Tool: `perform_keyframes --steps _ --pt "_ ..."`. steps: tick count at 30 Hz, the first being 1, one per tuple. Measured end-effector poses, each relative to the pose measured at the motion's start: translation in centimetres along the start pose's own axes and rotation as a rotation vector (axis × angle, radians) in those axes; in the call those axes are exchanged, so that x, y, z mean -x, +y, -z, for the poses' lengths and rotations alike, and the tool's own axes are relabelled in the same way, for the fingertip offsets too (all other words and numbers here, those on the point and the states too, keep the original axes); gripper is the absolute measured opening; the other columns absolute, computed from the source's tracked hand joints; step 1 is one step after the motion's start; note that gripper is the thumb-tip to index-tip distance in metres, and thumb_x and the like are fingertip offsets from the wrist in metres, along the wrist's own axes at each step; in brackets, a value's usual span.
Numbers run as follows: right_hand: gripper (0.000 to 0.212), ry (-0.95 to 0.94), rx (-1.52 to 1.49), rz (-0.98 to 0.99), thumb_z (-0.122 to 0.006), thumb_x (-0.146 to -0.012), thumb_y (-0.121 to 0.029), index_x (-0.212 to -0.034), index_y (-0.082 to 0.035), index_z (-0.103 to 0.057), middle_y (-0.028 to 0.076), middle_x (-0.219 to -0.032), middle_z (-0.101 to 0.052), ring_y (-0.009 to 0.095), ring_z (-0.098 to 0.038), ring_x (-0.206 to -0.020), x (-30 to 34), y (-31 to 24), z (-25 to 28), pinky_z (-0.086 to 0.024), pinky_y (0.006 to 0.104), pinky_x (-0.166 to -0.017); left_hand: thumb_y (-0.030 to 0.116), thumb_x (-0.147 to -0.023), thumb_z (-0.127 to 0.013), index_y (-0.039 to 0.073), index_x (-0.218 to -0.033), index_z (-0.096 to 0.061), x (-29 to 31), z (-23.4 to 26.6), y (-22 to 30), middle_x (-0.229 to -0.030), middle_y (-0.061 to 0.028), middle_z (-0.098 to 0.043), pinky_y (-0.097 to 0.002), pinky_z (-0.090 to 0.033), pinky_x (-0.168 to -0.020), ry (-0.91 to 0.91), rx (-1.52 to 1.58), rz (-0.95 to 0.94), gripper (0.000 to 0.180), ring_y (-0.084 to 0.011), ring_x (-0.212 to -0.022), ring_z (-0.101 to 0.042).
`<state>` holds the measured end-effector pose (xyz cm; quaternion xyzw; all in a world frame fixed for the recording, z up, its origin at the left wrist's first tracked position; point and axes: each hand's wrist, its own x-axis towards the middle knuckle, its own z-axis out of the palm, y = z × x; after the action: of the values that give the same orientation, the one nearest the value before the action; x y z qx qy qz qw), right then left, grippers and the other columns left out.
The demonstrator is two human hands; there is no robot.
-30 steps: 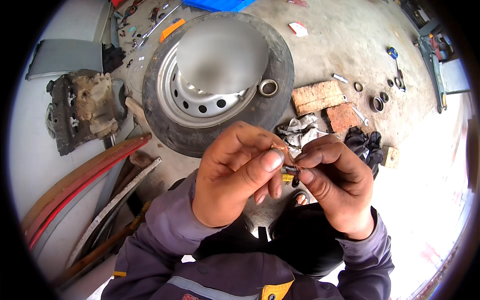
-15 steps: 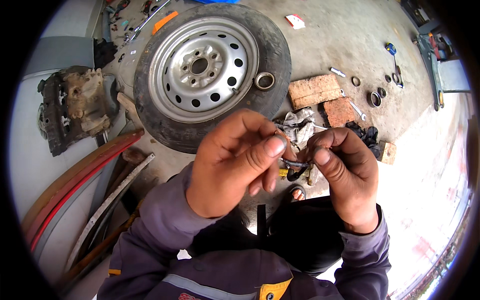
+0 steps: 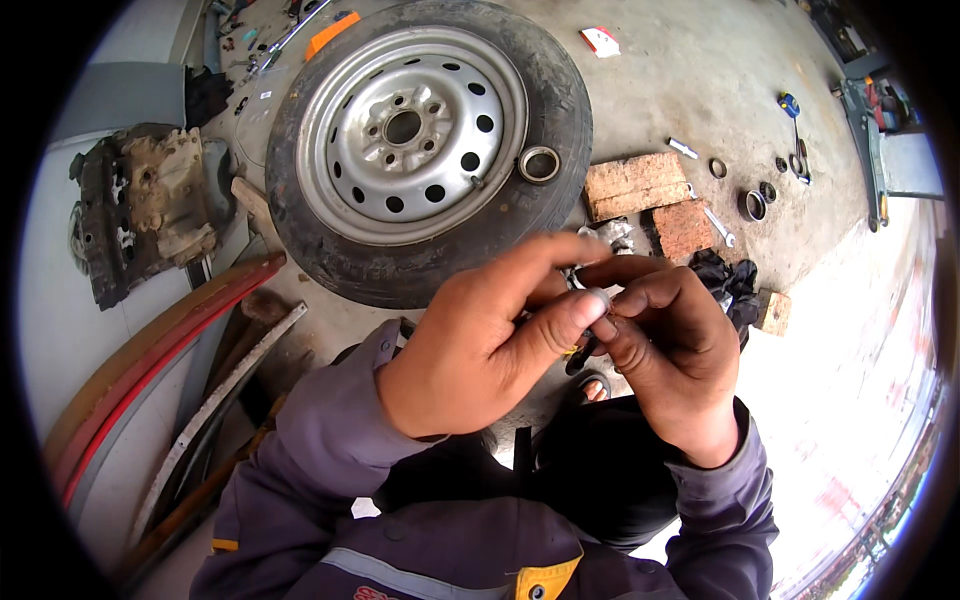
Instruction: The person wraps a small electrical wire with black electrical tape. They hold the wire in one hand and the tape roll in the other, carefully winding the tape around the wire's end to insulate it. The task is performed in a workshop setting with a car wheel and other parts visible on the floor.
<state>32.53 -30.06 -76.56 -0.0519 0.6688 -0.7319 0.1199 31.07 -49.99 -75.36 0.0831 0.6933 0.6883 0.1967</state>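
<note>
Both hands meet just below the wheel [image 3: 425,150], on the near side of its tyre. The left hand [image 3: 480,345] pinches a small metal part [image 3: 597,297] between thumb and forefinger. The right hand [image 3: 670,345] presses its fingertips against the same part from the opposite side. The part lies between both hands, equally near each; its long axis cannot be determined. A bearing ring [image 3: 539,164] rests on the tyre.

Ahead: the wheel [image 3: 430,140] lies flat and blocks the floor.
Right: two bricks [image 3: 650,195], black cloth [image 3: 728,285].
Far right: bare concrete floor [image 3: 850,330], free room.
</note>
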Motion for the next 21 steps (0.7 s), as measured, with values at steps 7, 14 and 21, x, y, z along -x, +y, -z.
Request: perform_keyframes --steps 7,14,21 --pt "0.018 -0.066 0.398 0.377 -0.075 -0.083 0.008 -0.095 -0.001 -0.065 0.016 -0.107 -0.069 0.020 -0.071 -0.084 -1.5 0.2 -0.1 -0.056 0.0275 -0.070 0.029 -0.107 -0.053 0.001 -0.155 -0.030 -0.1 1.7 -0.9 -0.084 -0.0024 -0.057 -0.0222 -0.041 -0.067 -0.150 0.027 0.032 0.060 -0.0068 -0.074 -0.051" --pt "0.019 0.088 0.003 0.171 -0.068 -0.089 0.010 -0.101 0.001 -0.055 0.018 -0.104 -0.066 0.018 -0.069 -0.086 -1.5 1.1 -0.6 -0.059 0.0275 -0.073 0.017 -0.097 -0.062 -0.006 -0.133 -0.052 0.2 3.2 -1.8 -0.098 -0.0120 -0.063 -0.0324 -0.048 -0.078 0.262 -0.413 -0.533 0.044 -0.0224 -0.080 -0.059" --pt "0.021 -0.083 0.049 0.297 -0.066 -0.088 0.011 -0.099 0.000 -0.052 0.019 -0.103 -0.065 0.022 -0.066 -0.093 -2.5 1.3 -0.7 -0.054 0.0353 -0.087 0.020 -0.103 -0.059 -0.004 -0.112 -0.063 1.4 -1.6 -3.5 -0.106 -0.0076 -0.058 -0.0308 -0.043 -0.093 0.282 0.323 0.056 0.026 -0.0152 -0.099 -0.057"
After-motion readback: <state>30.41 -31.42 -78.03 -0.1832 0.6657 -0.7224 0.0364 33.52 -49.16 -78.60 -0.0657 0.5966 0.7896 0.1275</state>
